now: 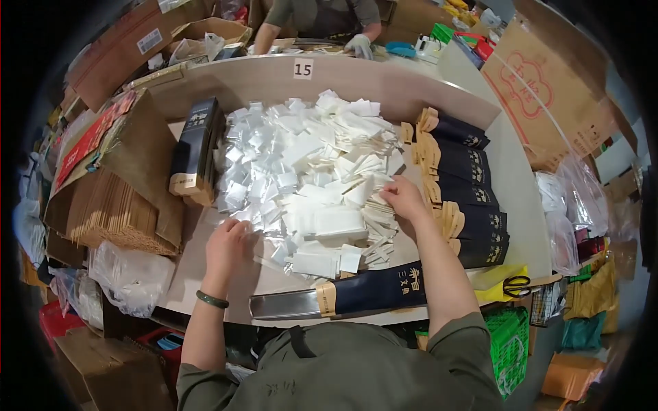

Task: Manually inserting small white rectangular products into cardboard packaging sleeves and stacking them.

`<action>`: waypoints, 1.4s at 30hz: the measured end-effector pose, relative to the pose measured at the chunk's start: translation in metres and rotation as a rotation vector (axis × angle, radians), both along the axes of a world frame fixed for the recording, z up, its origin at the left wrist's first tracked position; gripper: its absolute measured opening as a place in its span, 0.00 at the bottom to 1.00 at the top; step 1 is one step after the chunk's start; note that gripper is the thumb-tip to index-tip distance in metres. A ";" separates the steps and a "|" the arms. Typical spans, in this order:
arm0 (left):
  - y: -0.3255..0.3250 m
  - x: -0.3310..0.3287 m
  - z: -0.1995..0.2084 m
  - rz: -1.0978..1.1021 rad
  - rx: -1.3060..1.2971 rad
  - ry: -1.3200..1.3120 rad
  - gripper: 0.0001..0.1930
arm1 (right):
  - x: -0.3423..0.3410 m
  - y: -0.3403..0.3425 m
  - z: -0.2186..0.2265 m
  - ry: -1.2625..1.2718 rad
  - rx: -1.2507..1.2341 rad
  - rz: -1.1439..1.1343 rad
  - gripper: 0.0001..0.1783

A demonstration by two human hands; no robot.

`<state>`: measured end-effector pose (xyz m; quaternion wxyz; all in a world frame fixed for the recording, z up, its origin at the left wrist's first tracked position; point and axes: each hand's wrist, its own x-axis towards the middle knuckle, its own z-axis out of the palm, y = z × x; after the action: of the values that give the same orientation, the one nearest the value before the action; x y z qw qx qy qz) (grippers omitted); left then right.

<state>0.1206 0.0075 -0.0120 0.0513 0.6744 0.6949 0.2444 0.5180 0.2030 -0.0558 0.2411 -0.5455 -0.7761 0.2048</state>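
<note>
left hand (230, 240): half closed, fingers curled downward at the lower left edge of the heap; whether anything sits under the fingertips, i cannot tell.
right hand (406, 197): partly closed, thumb and forefinger drawn near each other at the right edge of the heap, against the white packets (336, 222); whether one is gripped, i cannot tell.
white packets: heaped mid-table, between the two hands, spilling toward the near edge.
clear sachets (257, 168): loose along the heap's left side, nearest the left hand.
packet handling: likely very light, thin and a little stiff, easy to bend or crease; best pinched by one edge or corner.
sachet handling: probably light, soft and slippery, since the film shines; a corner pinch seems surest.
packet direction: mixed; a larger one at the heap's front runs its long axis roughly left to right, while others fan at many angles.
dark blue sleeve (377, 291): flat along the near edge, long axis left to right, right end tilted slightly away from the person; its silvery end (284, 305) points left.
dark blue pouches (466, 195): rowed at the right, pale ends facing the heap.
</note>
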 end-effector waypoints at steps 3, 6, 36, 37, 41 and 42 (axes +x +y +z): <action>-0.012 -0.009 0.000 0.035 0.058 0.023 0.13 | -0.011 -0.013 0.037 -0.111 0.090 -0.103 0.10; -0.021 -0.020 0.000 0.102 0.115 -0.069 0.11 | -0.013 -0.035 0.078 -0.140 0.259 -0.005 0.10; -0.028 -0.034 -0.038 0.391 0.246 -0.213 0.06 | -0.106 -0.127 0.073 -0.004 0.275 0.447 0.07; -0.026 -0.034 -0.034 0.388 0.306 -0.086 0.07 | -0.109 -0.128 0.074 -0.001 0.272 0.449 0.07; -0.038 -0.023 -0.006 0.411 0.391 -0.273 0.08 | -0.108 -0.134 0.083 -0.002 0.411 0.342 0.06; -0.048 -0.014 0.006 0.362 0.301 -0.372 0.08 | -0.104 -0.134 0.082 0.019 0.479 0.312 0.06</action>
<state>0.1065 -0.0403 -0.0063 0.0327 0.4833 0.7384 0.4692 0.4135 0.0691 0.0264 0.3358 -0.3451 -0.8747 0.0552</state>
